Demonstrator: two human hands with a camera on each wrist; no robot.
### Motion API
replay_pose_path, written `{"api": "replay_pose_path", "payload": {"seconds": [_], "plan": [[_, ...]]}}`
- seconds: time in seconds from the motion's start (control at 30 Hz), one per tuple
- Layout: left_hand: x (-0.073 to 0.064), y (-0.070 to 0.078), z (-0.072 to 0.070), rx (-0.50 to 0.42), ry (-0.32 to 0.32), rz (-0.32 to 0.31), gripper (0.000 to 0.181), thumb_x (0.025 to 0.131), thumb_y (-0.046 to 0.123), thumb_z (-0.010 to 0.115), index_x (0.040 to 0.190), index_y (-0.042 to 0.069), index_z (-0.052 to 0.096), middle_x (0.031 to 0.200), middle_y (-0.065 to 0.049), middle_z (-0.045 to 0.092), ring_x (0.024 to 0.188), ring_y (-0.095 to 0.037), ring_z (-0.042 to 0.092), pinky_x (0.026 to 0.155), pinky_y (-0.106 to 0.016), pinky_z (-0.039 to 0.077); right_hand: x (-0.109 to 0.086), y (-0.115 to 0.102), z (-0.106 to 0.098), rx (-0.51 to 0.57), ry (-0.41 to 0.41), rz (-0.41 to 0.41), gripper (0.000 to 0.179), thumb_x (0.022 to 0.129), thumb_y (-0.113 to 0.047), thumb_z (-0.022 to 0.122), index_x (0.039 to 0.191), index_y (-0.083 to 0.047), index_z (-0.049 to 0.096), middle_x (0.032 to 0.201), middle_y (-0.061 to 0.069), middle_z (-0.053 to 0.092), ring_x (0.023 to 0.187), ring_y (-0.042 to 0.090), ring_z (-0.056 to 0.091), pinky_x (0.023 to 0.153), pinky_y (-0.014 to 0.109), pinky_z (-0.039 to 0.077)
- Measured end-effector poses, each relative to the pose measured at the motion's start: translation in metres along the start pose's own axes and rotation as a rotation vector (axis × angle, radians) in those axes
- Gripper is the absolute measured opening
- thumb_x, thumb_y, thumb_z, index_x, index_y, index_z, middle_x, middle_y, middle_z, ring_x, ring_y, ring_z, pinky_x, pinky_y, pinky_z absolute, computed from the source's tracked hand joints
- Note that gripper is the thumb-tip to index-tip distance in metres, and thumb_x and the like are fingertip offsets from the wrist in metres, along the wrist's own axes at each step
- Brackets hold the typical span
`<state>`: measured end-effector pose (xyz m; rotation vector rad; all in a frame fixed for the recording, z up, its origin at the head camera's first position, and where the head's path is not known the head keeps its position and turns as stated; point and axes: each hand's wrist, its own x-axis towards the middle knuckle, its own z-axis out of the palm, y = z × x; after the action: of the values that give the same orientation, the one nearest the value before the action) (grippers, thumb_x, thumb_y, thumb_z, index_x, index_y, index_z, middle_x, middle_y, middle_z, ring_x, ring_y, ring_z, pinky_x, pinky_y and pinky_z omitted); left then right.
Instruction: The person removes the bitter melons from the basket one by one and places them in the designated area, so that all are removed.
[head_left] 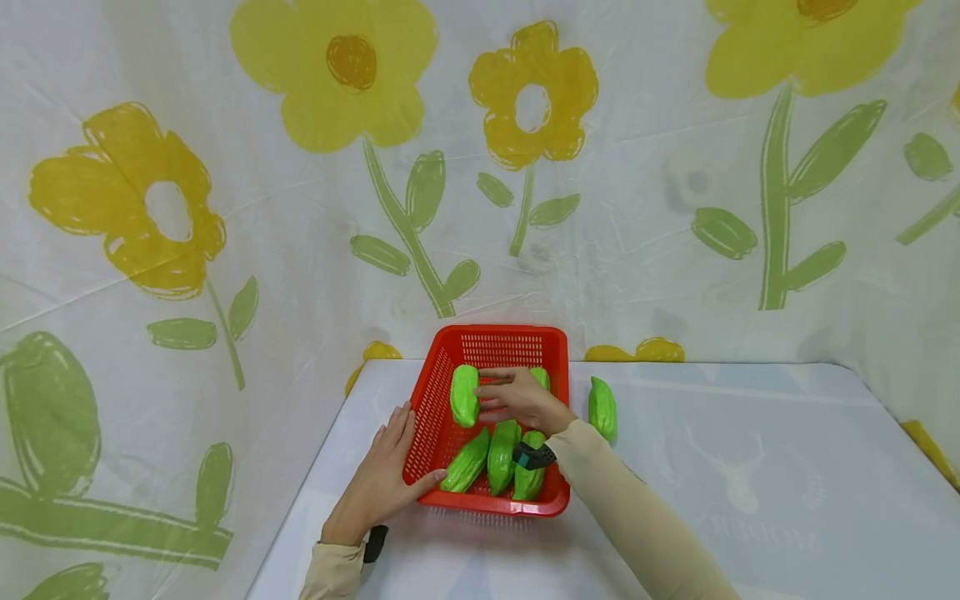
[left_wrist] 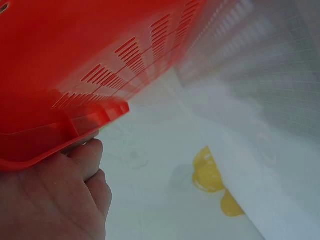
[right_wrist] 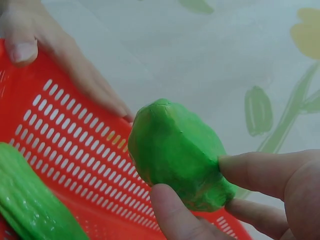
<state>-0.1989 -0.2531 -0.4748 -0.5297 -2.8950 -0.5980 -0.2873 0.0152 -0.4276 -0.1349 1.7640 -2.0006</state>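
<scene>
A red plastic basket (head_left: 564,417) stands on the table and holds several green bitter melons (head_left: 504,457). My right hand (head_left: 523,400) is above its inside and pinches a bitter melon (right_wrist: 175,155) between thumb and fingers, near one end. That bitter melon (head_left: 465,396) hangs near the left wall. At the basket's front left corner, my left hand (head_left: 384,477) rests with straight fingers along the outer left rim and its thumb over the front rim. The left wrist view shows this hand (left_wrist: 55,200) against the basket rim (left_wrist: 45,159). Part of another bitter melon (head_left: 540,377) shows behind my right hand.
One more bitter melon (head_left: 602,408) lies on the table just right of the basket, partly behind my right forearm. A pale printed cloth covers the table (head_left: 750,483). A flower-patterned curtain (head_left: 645,250) hangs behind and to the left.
</scene>
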Motion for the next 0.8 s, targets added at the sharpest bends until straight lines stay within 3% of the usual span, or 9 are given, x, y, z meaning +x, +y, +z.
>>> {"api": "replay_pose_path", "payload": {"seconds": [0.3, 0.43, 0.63, 0.8], "plan": [[0.0, 0.001, 0.0, 0.0, 0.0, -0.009, 0.108, 0.088, 0.066, 0.065, 0.162, -0.002, 0.025, 0.172, -0.019, 0.022, 0.161, -0.039, 0.02, 0.128, -0.061, 0.025, -0.016, -0.008, -0.005, 0.025, 0.001, -0.017, 0.056, 0.101, -0.009, 0.064, 0.154, -0.003, 0.046, 0.122, 0.019, 0.074, 0.087, 0.017, 0.077, 0.086, 0.042, 0.065], [0.0, 0.0, 0.0, 0.009, 0.009, 0.002, 0.108, 0.089, 0.066, 0.065, 0.161, -0.003, 0.026, 0.172, -0.02, 0.023, 0.16, -0.039, 0.022, 0.127, -0.061, 0.026, -0.025, -0.013, -0.011, 0.037, -0.005, -0.043, 0.057, 0.102, -0.009, 0.063, 0.155, -0.003, 0.045, 0.127, 0.019, 0.071, 0.092, 0.017, 0.077, 0.088, 0.04, 0.064], [-0.001, 0.0, -0.001, 0.017, 0.007, 0.01, 0.108, 0.089, 0.067, 0.065, 0.161, -0.004, 0.027, 0.172, -0.02, 0.022, 0.16, -0.039, 0.022, 0.127, -0.062, 0.026, -0.037, -0.017, -0.025, -0.027, 0.041, -0.078, 0.056, 0.103, -0.014, 0.063, 0.155, -0.006, 0.046, 0.132, 0.022, 0.069, 0.094, 0.016, 0.077, 0.091, 0.043, 0.063], [-0.001, 0.002, -0.001, 0.008, 0.013, 0.008, 0.107, 0.089, 0.065, 0.065, 0.161, -0.005, 0.027, 0.171, -0.022, 0.023, 0.16, -0.04, 0.023, 0.127, -0.062, 0.025, -0.044, -0.018, -0.038, -0.006, 0.066, -0.082, 0.056, 0.103, -0.014, 0.063, 0.156, -0.006, 0.046, 0.12, 0.013, 0.071, 0.093, 0.016, 0.075, 0.095, 0.046, 0.062]]}}
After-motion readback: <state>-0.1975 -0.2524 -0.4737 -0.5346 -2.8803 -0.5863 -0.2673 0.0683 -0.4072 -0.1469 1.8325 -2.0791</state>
